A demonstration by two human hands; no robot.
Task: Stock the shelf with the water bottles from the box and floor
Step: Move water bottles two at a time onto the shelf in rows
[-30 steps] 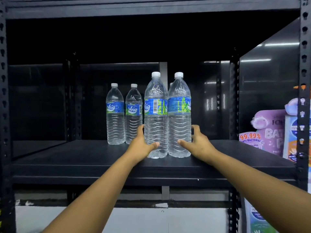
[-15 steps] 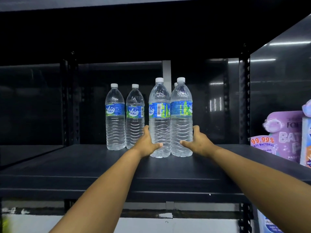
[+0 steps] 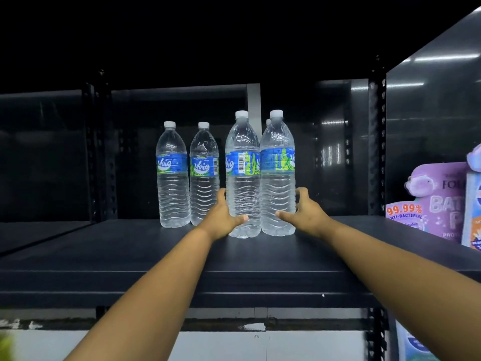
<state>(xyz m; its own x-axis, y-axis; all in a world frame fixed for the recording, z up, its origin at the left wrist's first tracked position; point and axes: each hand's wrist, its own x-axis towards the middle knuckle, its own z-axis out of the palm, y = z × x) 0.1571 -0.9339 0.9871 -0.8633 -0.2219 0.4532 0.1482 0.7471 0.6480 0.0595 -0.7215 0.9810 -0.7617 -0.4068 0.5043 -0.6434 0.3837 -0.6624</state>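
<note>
On the shelf [image 3: 130, 251], left hand [image 3: 221, 217] and right hand [image 3: 307, 213], outstretched, each grip grasping a front bottle [image 3: 243, 178].

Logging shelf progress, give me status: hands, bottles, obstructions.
Left hand grips front-left bottle; right hand grips front-right bottle. Both upright on shelf. Two bottles behind-left, another cap behind. Nothing blocking.

1 head-worn view, close, facing forward into the shelf [image 3: 260, 259].
</note>
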